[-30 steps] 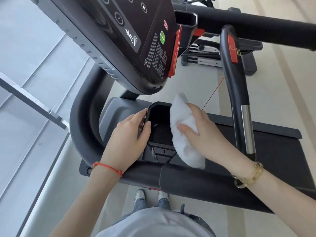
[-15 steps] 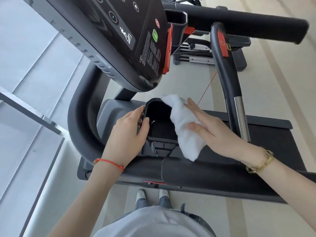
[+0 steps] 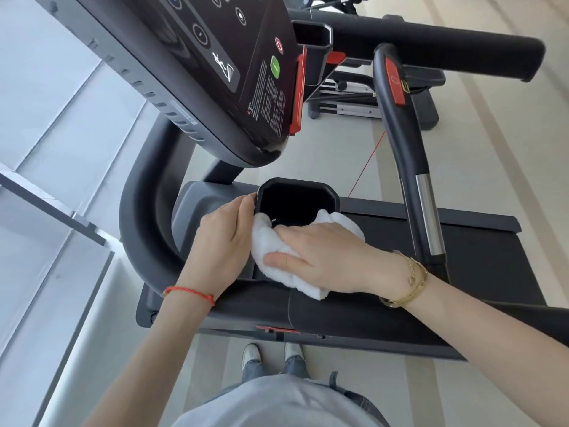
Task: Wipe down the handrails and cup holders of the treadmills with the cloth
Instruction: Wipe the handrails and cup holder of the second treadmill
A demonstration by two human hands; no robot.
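Note:
A black cup holder [image 3: 296, 184] sits in the treadmill's grey tray below the console. My left hand [image 3: 223, 241] grips the holder's left rim, fingers curled over the edge. My right hand [image 3: 326, 257] holds a white cloth [image 3: 266, 245] and presses it on the holder's near rim, thumb under the bundle. The cloth covers the holder's near edge and hangs onto the black front handrail [image 3: 354, 315]. A curved black side handrail [image 3: 138, 229] runs at the left.
The tilted console [image 3: 215, 72] overhangs the tray from above. A grip bar with a silver sensor strip [image 3: 428, 211] and red tab rises at the right. A second cup holder [image 3: 312, 35] and a far handrail [image 3: 446, 47] lie beyond. My shoes show below on pale floor.
My right hand has swept the cloth from the holder's right side down and left onto its near rim. The left hand has stayed on the left rim.

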